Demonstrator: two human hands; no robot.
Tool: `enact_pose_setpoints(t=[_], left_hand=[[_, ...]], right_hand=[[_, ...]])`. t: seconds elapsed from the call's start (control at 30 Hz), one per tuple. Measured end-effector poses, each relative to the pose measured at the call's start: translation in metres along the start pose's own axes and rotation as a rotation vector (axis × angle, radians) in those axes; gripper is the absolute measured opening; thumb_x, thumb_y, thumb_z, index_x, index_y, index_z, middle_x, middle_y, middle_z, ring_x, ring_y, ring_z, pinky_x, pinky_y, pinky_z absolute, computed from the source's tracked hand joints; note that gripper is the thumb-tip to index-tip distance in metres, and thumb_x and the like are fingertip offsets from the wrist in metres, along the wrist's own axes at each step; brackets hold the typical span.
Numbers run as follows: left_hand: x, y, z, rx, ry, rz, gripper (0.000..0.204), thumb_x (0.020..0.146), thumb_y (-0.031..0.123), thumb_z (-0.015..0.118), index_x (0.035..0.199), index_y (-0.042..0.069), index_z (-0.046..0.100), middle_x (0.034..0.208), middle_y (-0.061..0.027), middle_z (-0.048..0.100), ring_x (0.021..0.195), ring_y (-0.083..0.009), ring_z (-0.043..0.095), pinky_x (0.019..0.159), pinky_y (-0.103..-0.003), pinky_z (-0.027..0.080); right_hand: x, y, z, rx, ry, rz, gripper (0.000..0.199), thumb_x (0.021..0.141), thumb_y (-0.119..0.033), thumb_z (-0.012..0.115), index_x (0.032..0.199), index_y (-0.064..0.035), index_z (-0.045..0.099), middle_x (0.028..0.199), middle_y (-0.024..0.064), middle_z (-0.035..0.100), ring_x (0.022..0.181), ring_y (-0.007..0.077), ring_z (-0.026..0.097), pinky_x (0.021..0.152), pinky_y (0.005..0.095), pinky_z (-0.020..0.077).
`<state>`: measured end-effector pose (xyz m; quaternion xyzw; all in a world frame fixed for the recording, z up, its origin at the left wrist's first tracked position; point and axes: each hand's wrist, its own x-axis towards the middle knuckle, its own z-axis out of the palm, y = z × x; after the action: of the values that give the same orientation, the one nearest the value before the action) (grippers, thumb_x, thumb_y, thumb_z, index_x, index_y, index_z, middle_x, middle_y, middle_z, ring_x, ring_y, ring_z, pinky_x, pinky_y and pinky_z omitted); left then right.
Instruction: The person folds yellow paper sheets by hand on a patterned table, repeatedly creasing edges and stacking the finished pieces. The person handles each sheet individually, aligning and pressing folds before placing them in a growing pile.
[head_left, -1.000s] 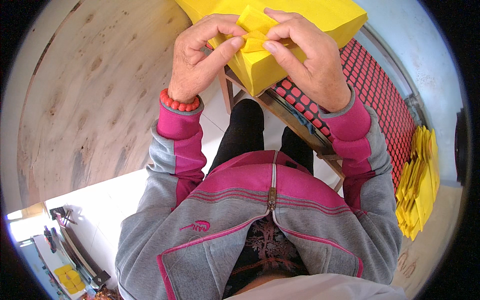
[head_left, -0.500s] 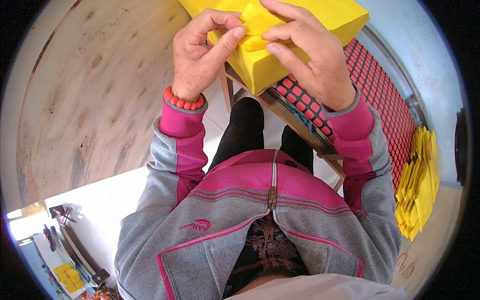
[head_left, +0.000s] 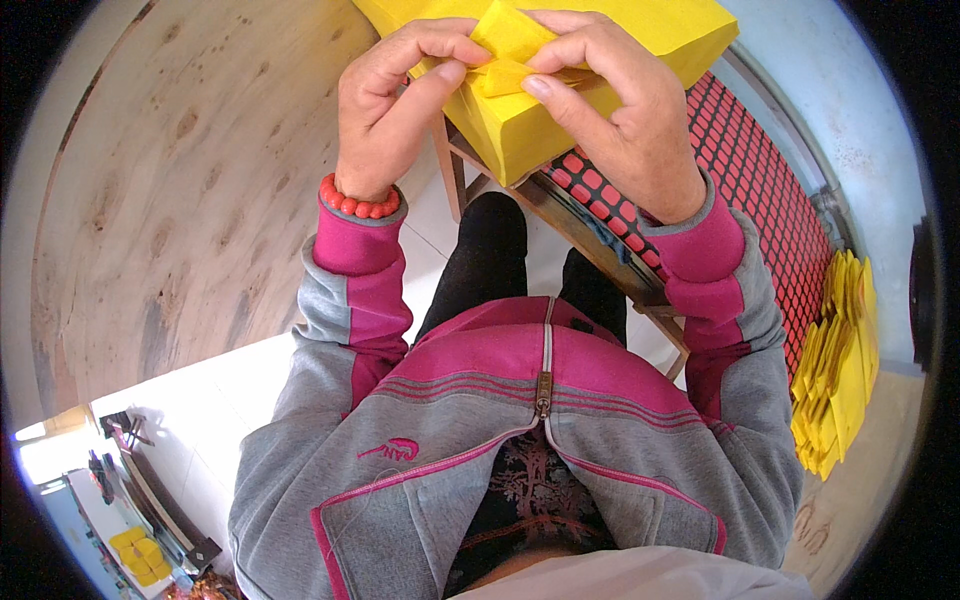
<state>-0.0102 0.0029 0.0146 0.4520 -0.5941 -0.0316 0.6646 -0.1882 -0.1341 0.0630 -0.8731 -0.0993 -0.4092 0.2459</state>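
Both hands are shown at the top of the head view, raised over the near end of a yellow box-shaped piece (head_left: 660,35). The piece is located at the upper edge of the view, above a desk (head_left: 745,150) topped in a red-and-black pattern; its pointed near corner is directed toward the knees. A folded flap (head_left: 512,36) is raised at the near end. The left side of the flap is pinched in the grip of the left hand (head_left: 395,105), between thumb and forefinger. Its right side and the small fold below are pinched in the grip of the right hand (head_left: 625,105), the thumb being laid along the lower edge. A red bead bracelet (head_left: 360,200) is worn on the left wrist. A pale wooden board (head_left: 190,210) is seen at left. A bunch of yellow folded pieces (head_left: 838,365) is placed beside the desk at far right. Smaller yellow pieces (head_left: 142,556) are visible at lower left. A blue cloth (head_left: 602,237) is lodged beneath the desk top's near edge.
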Motion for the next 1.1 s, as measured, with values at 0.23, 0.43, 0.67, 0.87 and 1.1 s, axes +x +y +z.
enact_pose_setpoints(t=[0.23,0.43,0.67,0.87,1.1], left_hand=[[0.004,0.004,-0.002,0.110,-0.051,0.032,0.012,0.089,0.005,0.067,0.100,0.002,0.072,0.109,-0.0107,0.072,0.104,-0.0215,0.066,0.093,-0.033,0.049],[0.003,0.007,0.001,0.150,-0.034,0.014,0.010,0.089,0.005,0.068,0.098,0.001,0.071,0.109,-0.0107,0.072,0.101,-0.0193,0.066,0.090,-0.031,0.049],[0.004,0.006,0.003,0.135,0.015,-0.029,0.006,0.090,0.005,0.068,0.095,0.001,0.069,0.106,-0.0086,0.072,0.092,-0.0141,0.063,0.084,-0.028,0.049],[0.002,0.008,0.005,0.073,0.037,-0.076,0.006,0.091,0.004,0.066,0.095,0.000,0.068,0.106,-0.0073,0.072,0.089,-0.0124,0.062,0.084,-0.027,0.049],[0.000,0.008,0.012,0.039,0.091,-0.081,0.006,0.093,0.003,0.065,0.097,0.000,0.067,0.108,-0.0076,0.071,0.093,-0.0122,0.061,0.086,-0.026,0.047]], right_hand=[[-0.005,0.006,0.004,-0.074,0.000,0.001,0.012,0.090,-0.004,0.070,0.099,-0.0001,0.064,0.116,0.0162,0.067,0.110,0.0271,0.067,0.092,0.0322,0.0505],[-0.007,0.009,0.005,-0.065,-0.001,-0.005,0.012,0.090,-0.004,0.070,0.099,0.0000,0.064,0.117,0.0166,0.067,0.110,0.0265,0.067,0.091,0.0322,0.0511],[-0.005,0.012,0.006,0.030,0.086,-0.024,0.016,0.087,-0.011,0.071,0.097,-0.0020,0.063,0.106,0.0183,0.068,0.101,0.0353,0.068,0.086,0.0393,0.0530],[-0.007,0.010,0.003,0.016,0.068,0.038,0.024,0.091,-0.007,0.070,0.112,0.0004,0.062,0.120,0.0155,0.068,0.112,0.0236,0.067,0.096,0.0315,0.0508],[-0.010,0.007,0.002,0.025,0.138,0.119,0.038,0.089,-0.007,0.072,0.124,0.0010,0.061,0.115,0.0135,0.070,0.110,0.0217,0.068,0.097,0.0320,0.0512]])
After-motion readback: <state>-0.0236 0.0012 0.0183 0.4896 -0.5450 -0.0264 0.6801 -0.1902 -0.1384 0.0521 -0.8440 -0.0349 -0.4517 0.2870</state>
